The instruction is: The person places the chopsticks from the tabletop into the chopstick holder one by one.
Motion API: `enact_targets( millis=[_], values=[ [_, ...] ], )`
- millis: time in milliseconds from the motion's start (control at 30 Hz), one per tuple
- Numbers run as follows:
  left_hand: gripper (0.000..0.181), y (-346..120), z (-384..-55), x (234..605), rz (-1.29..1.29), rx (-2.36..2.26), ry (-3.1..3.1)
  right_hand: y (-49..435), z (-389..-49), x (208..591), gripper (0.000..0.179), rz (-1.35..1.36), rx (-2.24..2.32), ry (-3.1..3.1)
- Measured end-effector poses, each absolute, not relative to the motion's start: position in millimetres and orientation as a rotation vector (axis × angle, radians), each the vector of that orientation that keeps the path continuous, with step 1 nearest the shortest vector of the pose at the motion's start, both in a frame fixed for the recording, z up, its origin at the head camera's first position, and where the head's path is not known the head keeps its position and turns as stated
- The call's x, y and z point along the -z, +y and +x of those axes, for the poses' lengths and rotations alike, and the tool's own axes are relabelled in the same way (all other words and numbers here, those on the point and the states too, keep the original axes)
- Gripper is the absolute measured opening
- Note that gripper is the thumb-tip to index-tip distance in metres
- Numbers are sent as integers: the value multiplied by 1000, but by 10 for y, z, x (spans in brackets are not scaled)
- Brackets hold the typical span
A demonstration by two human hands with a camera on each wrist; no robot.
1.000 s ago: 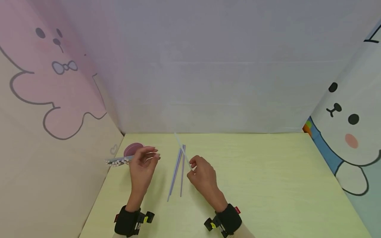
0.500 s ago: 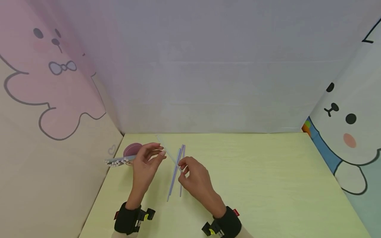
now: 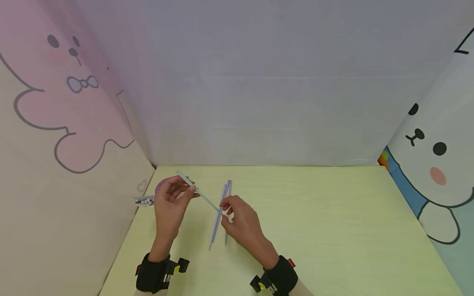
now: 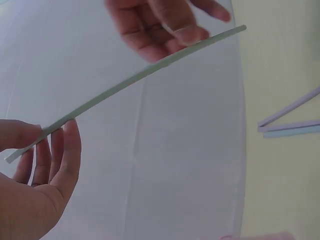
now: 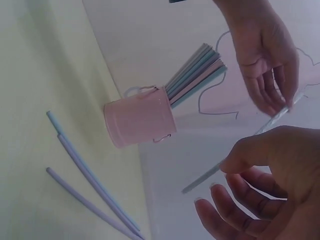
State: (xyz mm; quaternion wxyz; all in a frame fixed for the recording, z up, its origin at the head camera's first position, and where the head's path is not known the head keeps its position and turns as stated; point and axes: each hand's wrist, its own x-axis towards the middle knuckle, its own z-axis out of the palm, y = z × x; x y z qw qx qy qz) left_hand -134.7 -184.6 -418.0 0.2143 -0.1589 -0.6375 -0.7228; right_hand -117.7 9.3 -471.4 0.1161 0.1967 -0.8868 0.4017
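A pale green straw slants between both hands above the table. My left hand pinches it near its upper end, thumb against fingers, as the left wrist view shows. Toward the lower end, my right hand holds it between thumb and index finger, the other fingers loosely bent in the right wrist view. Below lie a few loose purple and blue straws on the table. A pink bucket holding a bunch of coloured straws stands at the left, mostly hidden behind my left hand in the head view.
The pale yellow table extends to the right of the hands. A plain cloth wall closes off the back. Side cloths carry a pink cartoon animal at left and a white one at right.
My right hand has brought the straw leftward and tilted it toward the left hand. The left hand, holding nothing a second ago, now pinches the straw's upper end.
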Motion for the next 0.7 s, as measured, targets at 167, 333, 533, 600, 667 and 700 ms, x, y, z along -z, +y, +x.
enact_targets(
  millis=[167,333,533,600,667,700],
  values=[
    [30,-2049,-1352,4028,-437,1940,-1652,99,-1210,4887,23,479,-1105,-2662],
    [31,-2292,-1357,3887,-374,1878,-1552,85,-1218,5000,23,434,-1037,-2684],
    [33,-2525,-1365,3784,-322,1849,-1423,51,-1271,5203,22,361,-946,-2769],
    [32,-2583,-1369,3772,-294,1818,-1407,28,-1287,5310,23,334,-909,-2809],
    [32,-2637,-1382,3760,-271,1784,-1396,-1,-1295,5417,23,303,-861,-2851],
    [32,-2661,-1393,3757,-263,1763,-1396,-16,-1297,5466,24,289,-840,-2864]
  ],
)
